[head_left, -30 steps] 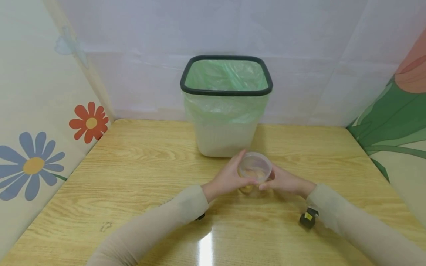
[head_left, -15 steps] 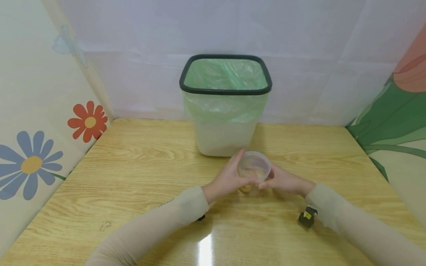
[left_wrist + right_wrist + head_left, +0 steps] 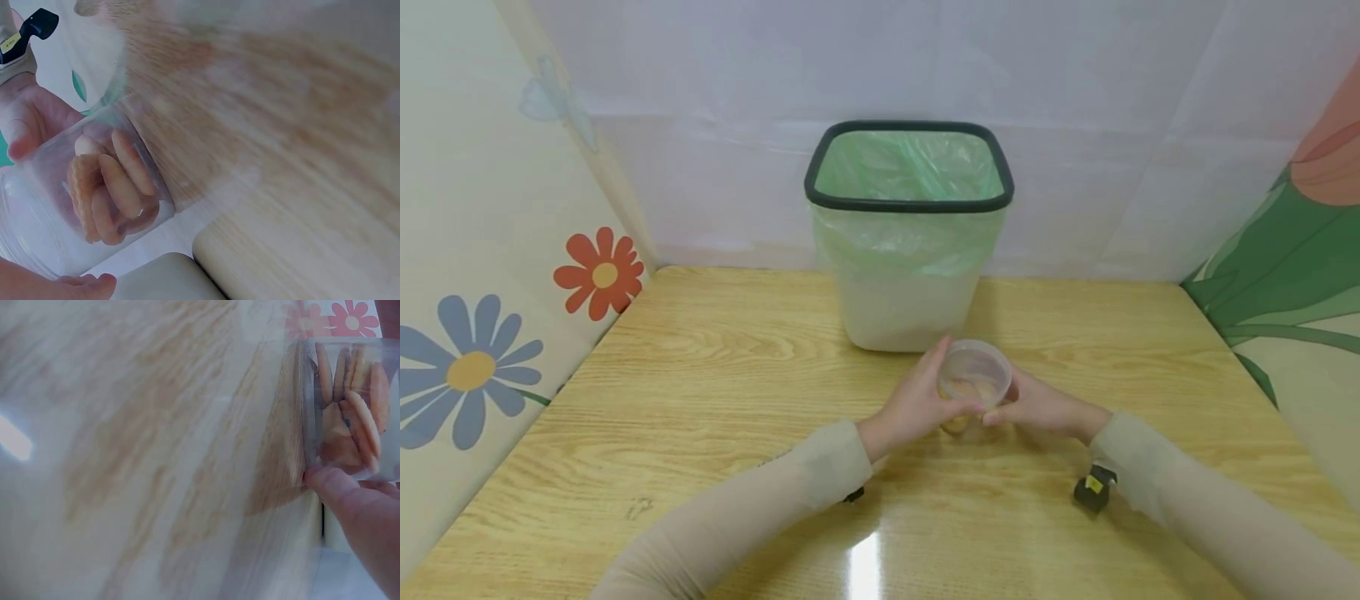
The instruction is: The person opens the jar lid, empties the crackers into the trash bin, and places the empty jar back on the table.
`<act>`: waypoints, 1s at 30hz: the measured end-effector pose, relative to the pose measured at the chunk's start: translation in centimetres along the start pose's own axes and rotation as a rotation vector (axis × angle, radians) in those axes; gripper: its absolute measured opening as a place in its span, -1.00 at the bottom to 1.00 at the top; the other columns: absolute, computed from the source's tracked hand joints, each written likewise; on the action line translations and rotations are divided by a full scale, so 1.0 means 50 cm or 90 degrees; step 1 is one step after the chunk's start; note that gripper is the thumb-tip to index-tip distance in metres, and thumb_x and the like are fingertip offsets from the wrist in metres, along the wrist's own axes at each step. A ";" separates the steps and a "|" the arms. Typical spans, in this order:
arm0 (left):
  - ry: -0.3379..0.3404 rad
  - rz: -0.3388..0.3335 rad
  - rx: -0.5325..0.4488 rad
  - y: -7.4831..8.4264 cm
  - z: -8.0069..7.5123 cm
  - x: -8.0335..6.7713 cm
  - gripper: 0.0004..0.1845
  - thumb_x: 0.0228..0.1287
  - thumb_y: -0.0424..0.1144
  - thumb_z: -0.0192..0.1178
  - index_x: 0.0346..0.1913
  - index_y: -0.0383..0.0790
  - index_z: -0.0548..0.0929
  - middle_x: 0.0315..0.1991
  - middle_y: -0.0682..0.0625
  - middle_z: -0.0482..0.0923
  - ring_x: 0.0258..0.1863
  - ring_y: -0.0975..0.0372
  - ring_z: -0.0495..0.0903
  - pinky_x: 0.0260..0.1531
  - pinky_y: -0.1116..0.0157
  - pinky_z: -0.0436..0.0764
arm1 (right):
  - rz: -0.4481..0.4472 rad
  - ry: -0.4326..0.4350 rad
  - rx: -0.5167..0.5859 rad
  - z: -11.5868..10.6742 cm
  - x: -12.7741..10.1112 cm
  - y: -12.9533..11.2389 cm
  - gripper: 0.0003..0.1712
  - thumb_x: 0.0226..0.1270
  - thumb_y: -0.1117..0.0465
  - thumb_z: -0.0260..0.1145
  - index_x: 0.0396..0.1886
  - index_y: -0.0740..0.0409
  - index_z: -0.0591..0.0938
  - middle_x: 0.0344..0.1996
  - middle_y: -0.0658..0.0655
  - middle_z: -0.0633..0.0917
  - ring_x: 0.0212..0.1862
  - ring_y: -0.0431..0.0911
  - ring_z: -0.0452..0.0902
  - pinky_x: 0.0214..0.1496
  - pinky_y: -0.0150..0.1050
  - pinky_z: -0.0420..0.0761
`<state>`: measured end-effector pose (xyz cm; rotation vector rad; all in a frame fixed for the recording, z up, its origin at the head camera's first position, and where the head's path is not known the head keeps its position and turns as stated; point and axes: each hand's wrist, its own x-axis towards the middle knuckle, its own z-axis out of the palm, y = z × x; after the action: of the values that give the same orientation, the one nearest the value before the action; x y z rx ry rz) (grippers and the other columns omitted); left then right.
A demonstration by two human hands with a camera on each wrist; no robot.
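Observation:
A clear plastic jar (image 3: 976, 371) stands upright on the table, its round mouth uncovered. Several tan, biscuit-like pieces (image 3: 119, 187) lie in the jar's lower part, with one showing a scalloped edge. My left hand (image 3: 917, 406) wraps the jar's left side, the thumb across the front. From the right, my right hand (image 3: 1043, 407) holds it, thumb tip close to the left thumb. In the right wrist view, a thumb (image 3: 337, 494) lies along the jar wall near its base. The fingers behind the jar are mostly hidden in the head view.
Just behind the jar stands a pale waste bin (image 3: 906, 312) with a black rim and a green liner bag. The wood-grain table (image 3: 715, 358) meets a white cloth wall (image 3: 730, 183) at the back. Flower-printed panels (image 3: 475, 208) border the left and right sides.

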<state>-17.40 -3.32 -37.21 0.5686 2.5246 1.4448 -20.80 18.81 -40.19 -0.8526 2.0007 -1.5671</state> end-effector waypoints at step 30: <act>-0.042 0.012 0.041 0.002 -0.018 0.011 0.23 0.08 -0.03 0.47 0.53 -0.33 -0.23 0.52 -0.28 -0.16 0.47 -0.07 -0.02 0.38 -0.01 0.10 | -0.012 0.005 0.003 -0.001 -0.001 0.002 0.07 0.15 0.35 0.43 0.49 0.40 -0.04 0.36 0.48 0.22 0.36 0.35 0.13 0.34 0.20 0.20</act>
<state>-18.18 -3.77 -36.65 0.6416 2.5283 1.3333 -20.81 18.90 -40.27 -0.8670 1.9998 -1.5871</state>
